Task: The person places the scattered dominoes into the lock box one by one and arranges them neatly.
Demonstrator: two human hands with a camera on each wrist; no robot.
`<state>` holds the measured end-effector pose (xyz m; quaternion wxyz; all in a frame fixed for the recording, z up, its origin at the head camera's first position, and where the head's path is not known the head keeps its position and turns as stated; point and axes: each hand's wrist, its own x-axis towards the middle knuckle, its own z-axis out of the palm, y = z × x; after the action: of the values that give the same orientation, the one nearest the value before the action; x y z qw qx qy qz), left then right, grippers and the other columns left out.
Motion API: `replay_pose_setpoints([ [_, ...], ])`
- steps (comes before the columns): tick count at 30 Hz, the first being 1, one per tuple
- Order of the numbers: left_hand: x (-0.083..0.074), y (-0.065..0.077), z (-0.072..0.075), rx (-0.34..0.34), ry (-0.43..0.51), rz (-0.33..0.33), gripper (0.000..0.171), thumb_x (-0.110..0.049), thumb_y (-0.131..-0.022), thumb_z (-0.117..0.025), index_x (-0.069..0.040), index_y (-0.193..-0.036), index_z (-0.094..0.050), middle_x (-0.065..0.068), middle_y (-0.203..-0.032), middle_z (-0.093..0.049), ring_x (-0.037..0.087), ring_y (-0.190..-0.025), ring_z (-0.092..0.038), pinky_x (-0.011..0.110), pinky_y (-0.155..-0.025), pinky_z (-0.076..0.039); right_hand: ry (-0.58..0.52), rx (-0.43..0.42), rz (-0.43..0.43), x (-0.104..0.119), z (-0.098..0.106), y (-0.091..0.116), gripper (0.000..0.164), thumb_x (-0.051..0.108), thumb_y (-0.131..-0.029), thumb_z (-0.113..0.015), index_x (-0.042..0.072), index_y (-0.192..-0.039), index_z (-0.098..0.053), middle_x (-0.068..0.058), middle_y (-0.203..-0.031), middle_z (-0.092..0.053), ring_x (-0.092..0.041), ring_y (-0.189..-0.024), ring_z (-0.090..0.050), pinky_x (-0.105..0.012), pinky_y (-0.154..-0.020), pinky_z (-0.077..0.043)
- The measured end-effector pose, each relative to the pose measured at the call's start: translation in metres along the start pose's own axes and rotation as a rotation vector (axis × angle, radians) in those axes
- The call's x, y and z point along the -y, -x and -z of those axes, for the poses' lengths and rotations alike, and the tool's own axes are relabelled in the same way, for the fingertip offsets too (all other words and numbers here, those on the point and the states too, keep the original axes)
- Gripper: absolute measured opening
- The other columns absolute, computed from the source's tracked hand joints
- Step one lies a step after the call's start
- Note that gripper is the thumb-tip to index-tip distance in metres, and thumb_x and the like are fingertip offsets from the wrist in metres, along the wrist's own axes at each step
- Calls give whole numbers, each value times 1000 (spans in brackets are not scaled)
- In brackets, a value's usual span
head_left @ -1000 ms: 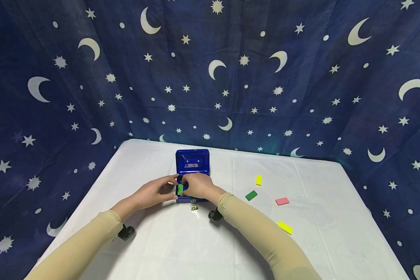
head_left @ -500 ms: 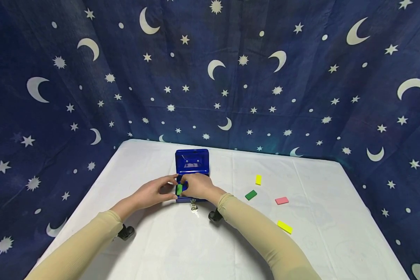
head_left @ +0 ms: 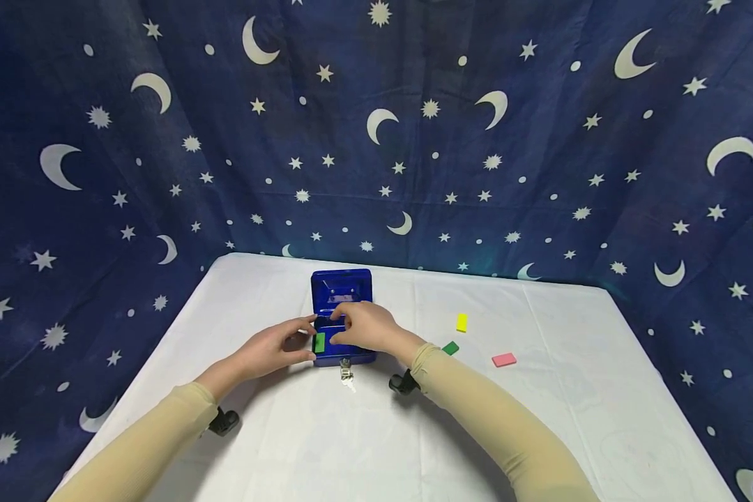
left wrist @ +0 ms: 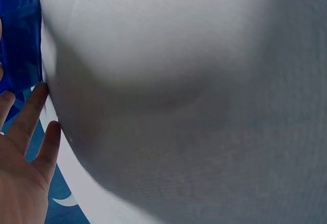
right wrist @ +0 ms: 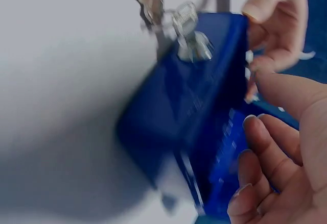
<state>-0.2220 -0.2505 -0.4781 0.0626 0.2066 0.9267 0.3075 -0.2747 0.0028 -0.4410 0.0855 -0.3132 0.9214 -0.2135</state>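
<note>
A blue metal cash box (head_left: 345,359) stands on the table with its lid (head_left: 341,291) raised. Inside, at its left end, lies a light green block (head_left: 319,342). Keys (head_left: 348,380) hang from the lock on the front wall. My left hand (head_left: 277,351) rests against the box's left side, thumb and fingers spread around that end. Over the box's middle and right part is my right hand (head_left: 370,326), thumb and fingers apart with nothing between them. The right wrist view, blurred, shows the same gap between thumb and fingers, just above the box opening.
To the right on the white tablecloth (head_left: 439,425) lie a yellow block (head_left: 461,323), a pink block (head_left: 504,360) and a dark green block (head_left: 452,348), partly behind the right sleeve (head_left: 502,425). A dark blue curtain with moons and stars closes off the back and sides.
My right hand has let go of the light green block, which stays in the box, and has drawn up and right. Its sleeve now covers the nearer yellow block. The left hand has stayed put.
</note>
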Motion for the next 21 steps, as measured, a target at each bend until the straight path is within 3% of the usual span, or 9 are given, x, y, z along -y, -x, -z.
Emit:
replay_pose_setpoints([
  [5,-1,0,0,-1,-12,4,46,-50,-91,-75,-24,-127,-62,-7,-160,-41,21,-136,-53,54,-109,-43,-67,-55,-2,-21,27,19,49,42,-86,-82,17,-126,-70,8,-76,-61,-13,-70,-55,-30,-60,-44],
  [12,-4,2,2,-3,-18,6,45,-48,-91,-77,-23,-126,-62,-7,-160,-41,20,-131,-57,52,-107,-46,-101,-125,-80,-66,61,52,41,34,-89,-81,18,-125,-69,8,-85,-63,-15,-76,-56,-34,-66,-46],
  [16,-4,2,2,6,-7,7,45,-47,-92,-76,-23,-127,-62,-7,-161,-40,18,-129,-58,50,-106,-47,-105,-144,-127,-98,74,72,41,32,-89,-81,17,-126,-69,7,-89,-64,-16,-81,-57,-35,-70,-47],
  [21,-2,1,1,3,6,6,46,-46,-91,-77,-24,-129,-62,-8,-160,-40,17,-127,-60,49,-106,-47,-105,-175,-167,-138,81,98,44,33,-89,-80,15,-128,-68,0,-100,-70,-23,-98,-61,-44,-85,-50],
])
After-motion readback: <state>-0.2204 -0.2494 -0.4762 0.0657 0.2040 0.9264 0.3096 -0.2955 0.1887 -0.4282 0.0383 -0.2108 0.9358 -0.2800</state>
